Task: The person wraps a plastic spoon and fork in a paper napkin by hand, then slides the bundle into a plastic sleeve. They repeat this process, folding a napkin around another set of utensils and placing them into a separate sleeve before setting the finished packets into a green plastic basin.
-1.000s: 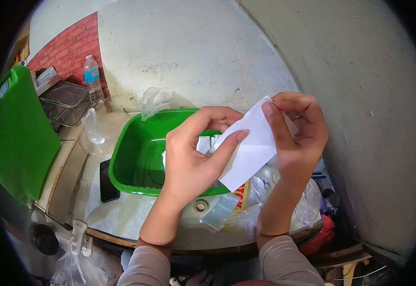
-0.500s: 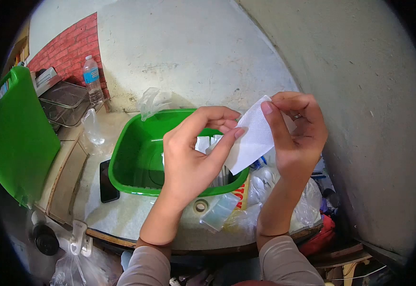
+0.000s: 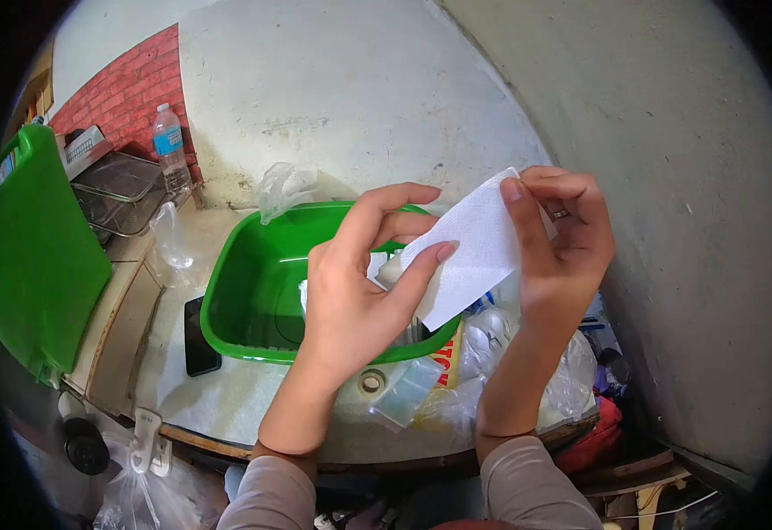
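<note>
Above the green basin (image 3: 249, 287): white sheet (image 3: 476, 252), aslant | right hand (image 3: 567, 234) pinches its upper corner, seemingly to steady it | left hand (image 3: 355, 274) loosely curled, thumb across its face, fingertips partly hidden, grip unclear

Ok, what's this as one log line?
right hand: pinching white sheet near top | left hand: thumb in front of sheet | green basin: behind left hand | dark phone: beside basin

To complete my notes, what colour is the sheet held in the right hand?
The sheet is white; the head view shows it best.
</note>
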Demonstrator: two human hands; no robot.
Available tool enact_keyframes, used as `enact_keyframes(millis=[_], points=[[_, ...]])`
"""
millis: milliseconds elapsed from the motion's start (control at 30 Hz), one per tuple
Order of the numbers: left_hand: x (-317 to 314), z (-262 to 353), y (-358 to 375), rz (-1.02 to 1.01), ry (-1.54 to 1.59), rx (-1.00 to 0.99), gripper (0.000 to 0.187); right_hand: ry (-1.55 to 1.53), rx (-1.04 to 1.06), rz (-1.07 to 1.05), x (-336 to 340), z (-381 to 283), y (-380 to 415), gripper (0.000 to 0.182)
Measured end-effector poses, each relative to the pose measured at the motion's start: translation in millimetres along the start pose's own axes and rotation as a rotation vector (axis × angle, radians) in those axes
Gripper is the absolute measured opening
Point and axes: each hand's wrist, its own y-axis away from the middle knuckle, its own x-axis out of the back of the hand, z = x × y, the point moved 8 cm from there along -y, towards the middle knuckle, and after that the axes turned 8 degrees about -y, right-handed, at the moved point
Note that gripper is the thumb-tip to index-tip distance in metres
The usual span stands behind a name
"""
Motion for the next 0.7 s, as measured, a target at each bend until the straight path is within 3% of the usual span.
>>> enact_keyframes(millis=[300,700], points=[[1.1,-2.7,0.3,0.012,-0.006,0.043,0.042,0.008,-0.013,-0.011,-1.8,0.8,0.6,0.016],[-0.9,-2.9,0.5,-0.031,0.022,0.022,0.028,0.021,-0.016,-0.006,1.2,1.6,0.1,0.016]])
